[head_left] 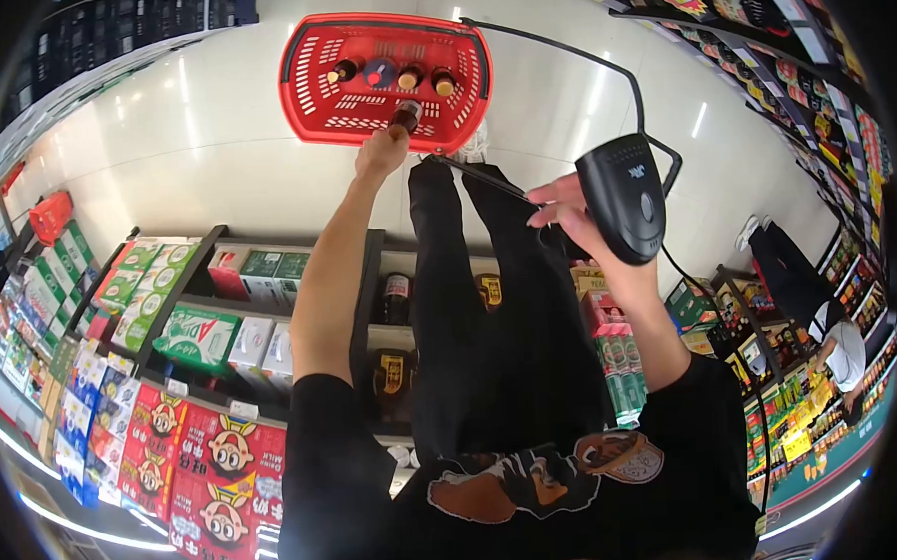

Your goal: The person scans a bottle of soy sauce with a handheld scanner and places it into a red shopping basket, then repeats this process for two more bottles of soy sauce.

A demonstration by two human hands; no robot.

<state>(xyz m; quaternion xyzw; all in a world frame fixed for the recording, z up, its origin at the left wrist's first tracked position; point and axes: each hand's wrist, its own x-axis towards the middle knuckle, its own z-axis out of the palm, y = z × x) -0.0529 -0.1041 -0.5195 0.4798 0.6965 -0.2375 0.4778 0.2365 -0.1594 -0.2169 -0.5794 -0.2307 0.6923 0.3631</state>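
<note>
My left hand (381, 155) is closed around a dark bottle (406, 114) at the near edge of a red basket (303, 46). Several more bottles (410, 76) stand in the basket. My right hand (569, 215) has its fingers partly spread beside the basket's black handle (599, 58), with no object visible between them. A black device (622, 197) covers the back of this hand and wrist, hiding part of the handle's path.
Shelves of boxed drinks (196, 336) stand on the left, and red milk packs (227, 480) at lower left. More stocked shelves (810, 74) line the right. Another person (840, 353) is at the right, by bottle shelves. Dark bottles (396, 300) stand on a shelf beside my legs.
</note>
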